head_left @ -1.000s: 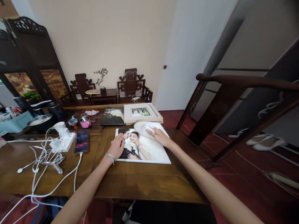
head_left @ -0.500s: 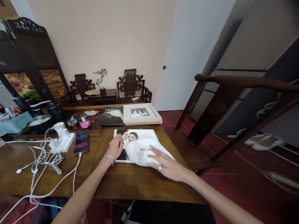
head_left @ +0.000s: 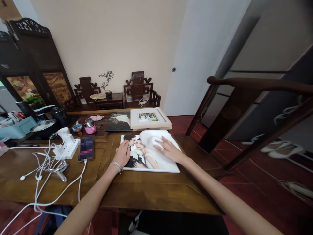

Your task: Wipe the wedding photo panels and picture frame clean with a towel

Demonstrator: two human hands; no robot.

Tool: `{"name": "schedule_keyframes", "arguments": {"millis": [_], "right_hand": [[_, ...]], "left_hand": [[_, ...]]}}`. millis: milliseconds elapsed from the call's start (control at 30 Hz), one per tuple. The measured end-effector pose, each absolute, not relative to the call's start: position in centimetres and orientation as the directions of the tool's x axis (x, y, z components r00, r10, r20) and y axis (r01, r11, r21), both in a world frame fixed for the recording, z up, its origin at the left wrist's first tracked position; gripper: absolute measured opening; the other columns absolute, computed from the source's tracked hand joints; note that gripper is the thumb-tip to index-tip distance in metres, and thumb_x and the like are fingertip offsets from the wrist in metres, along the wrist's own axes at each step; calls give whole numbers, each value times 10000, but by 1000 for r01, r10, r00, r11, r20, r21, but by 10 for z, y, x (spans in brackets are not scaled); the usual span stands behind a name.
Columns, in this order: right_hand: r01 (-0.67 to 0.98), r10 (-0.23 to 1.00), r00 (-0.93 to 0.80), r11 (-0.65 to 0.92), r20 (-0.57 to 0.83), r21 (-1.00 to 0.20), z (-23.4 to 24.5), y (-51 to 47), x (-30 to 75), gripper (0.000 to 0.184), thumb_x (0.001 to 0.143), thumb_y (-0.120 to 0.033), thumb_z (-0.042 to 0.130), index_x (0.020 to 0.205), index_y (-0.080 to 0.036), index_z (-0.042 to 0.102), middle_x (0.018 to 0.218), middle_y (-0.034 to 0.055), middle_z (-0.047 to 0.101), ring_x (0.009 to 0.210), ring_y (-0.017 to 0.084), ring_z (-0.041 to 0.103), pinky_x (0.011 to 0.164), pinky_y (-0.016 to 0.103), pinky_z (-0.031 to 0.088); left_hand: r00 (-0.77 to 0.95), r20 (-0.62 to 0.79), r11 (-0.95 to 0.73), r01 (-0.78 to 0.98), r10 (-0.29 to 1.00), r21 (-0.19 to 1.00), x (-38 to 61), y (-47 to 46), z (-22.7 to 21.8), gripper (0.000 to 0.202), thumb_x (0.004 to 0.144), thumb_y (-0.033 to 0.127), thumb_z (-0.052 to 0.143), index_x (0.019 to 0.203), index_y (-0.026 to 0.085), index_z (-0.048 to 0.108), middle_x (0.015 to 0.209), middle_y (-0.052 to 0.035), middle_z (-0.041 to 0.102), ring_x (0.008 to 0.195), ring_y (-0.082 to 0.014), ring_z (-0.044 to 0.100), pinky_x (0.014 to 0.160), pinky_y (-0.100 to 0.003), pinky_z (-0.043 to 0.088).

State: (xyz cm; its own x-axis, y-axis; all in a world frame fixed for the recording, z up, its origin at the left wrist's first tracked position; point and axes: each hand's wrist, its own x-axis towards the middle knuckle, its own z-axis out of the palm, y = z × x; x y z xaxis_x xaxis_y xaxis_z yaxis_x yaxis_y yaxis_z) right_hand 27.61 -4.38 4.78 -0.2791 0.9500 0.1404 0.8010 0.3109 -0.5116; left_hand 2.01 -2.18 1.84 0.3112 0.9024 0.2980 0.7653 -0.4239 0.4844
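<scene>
A wedding photo panel lies flat on the wooden table in front of me. My left hand rests on the panel's left edge, fingers stretched out over the picture. A fluffy white cloth is bunched over the panel's upper right part and reaches past its far edge. My right hand presses down on this cloth and holds it, with the fingers partly sunk in the pile. The cloth hides the panel's upper right corner.
Behind the panel lie a white framed photo and a dark photo panel. To the left are a phone, a power strip, tangled white cables and a pink cup. A wooden chair stands at the right.
My right hand has slid the cloth away from me, from the panel's lower part to its upper right, uncovering the lower picture. My left hand stays in place.
</scene>
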Motion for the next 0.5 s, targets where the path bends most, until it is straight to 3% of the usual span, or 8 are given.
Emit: {"name": "schedule_keyframes", "arguments": {"millis": [167, 300, 500], "right_hand": [[773, 903, -402, 422, 150, -474, 53, -120, 270, 444, 906, -483, 327, 1087, -234, 646, 1400, 47, 437, 1365, 294, 214, 1111, 515, 176], [745, 882, -459, 448, 108, -495, 58, -152, 273, 413, 907, -486, 353, 1071, -250, 649, 1435, 25, 384, 1372, 296, 188, 1100, 522, 208], [787, 944, -328, 295, 37, -542, 47, -99, 284, 569, 876, -584, 330, 1224, -206, 573, 1397, 66, 440, 1368, 311, 191, 1099, 498, 209]], "left_hand": [[337, 242, -414, 774, 910, 479, 20, -23, 21, 440, 900, 189, 324, 1327, 149, 421, 1454, -126, 337, 1362, -239, 271, 1061, -487, 294], [365, 240, -437, 763, 899, 476, 20, -22, 20, 444, 907, 178, 298, 1335, 162, 416, 1446, -120, 354, 1358, -214, 283, 1072, -464, 283], [400, 216, -454, 768, 891, 451, 17, -22, 23, 445, 941, 271, 273, 1362, 177, 381, 1465, -106, 320, 1372, -220, 246, 1049, -480, 306]]}}
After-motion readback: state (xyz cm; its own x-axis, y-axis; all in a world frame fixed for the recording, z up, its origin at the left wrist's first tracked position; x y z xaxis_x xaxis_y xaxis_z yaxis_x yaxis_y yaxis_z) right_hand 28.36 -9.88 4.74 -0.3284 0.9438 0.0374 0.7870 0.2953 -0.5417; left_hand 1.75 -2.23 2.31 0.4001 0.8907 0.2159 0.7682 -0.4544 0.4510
